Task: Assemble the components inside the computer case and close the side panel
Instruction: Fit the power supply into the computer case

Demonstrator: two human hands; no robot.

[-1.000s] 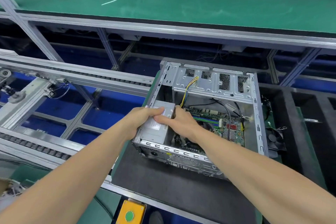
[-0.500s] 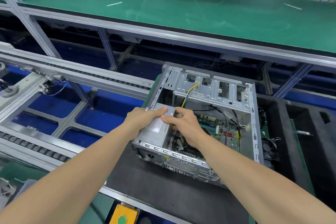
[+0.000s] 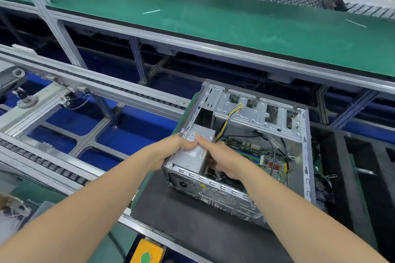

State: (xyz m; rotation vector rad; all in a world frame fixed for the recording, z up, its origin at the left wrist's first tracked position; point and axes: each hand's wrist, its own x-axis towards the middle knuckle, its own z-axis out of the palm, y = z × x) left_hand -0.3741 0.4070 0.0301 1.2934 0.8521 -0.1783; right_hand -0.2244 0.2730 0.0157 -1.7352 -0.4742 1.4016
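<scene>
Two bare hands are holding the grey power supply [image 3: 190, 157], which is sitting in the near left corner of the open computer case [image 3: 306, 156]. The left hand [image 3: 168, 150] is gripping its top left edge, the thumb pressing on the label. The right hand [image 3: 227, 161] is grasping its right side, the fingers [image 3: 203, 140] curling over the top. The case is lying on its side on a black foam pad [image 3: 181, 220]. Beside the power supply the motherboard [image 3: 256, 156] is showing, and yellow wires [image 3: 232, 116] are running up toward the drive cage [image 3: 256, 113].

left hand [image 3: 168, 152], right hand [image 3: 224, 162], close together
</scene>
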